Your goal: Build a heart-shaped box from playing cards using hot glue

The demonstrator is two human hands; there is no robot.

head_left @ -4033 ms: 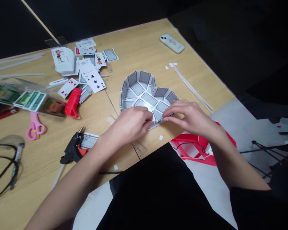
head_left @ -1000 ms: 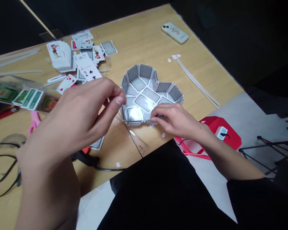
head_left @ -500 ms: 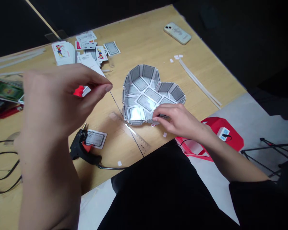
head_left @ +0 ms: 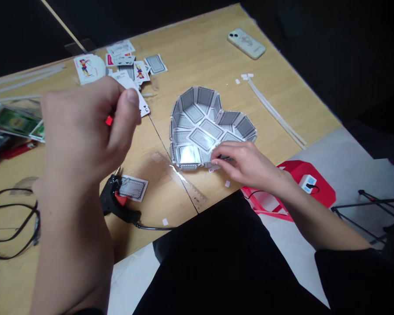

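Note:
My left hand [head_left: 95, 122] is raised over the left part of the table, its thumb pressed against curled fingers. Whatever it may hold is hidden. My right hand [head_left: 238, 159] pinches a playing card [head_left: 214, 169] at the front wall of a heart-shaped box [head_left: 205, 131] made of grey-backed playing cards. A little of that card's white face with a red mark shows below the fingertips. To the left of the box, a black glue gun [head_left: 120, 201] lies beside a face-down card [head_left: 134, 188]. A clear ruler [head_left: 192, 190] rests in front of the box.
Loose playing cards [head_left: 90, 68] are heaped at the back left. A phone [head_left: 246, 43] and white glue sticks [head_left: 276, 111] lie to the right. Black cable [head_left: 11, 223] coils at left. Beyond the front edge stands a red container [head_left: 315, 186] with a white power plug.
My left hand has moved slightly left and up, and its thumb now presses upright against the curled fingers. My right hand stays at the box's front wall. The view has shifted slightly.

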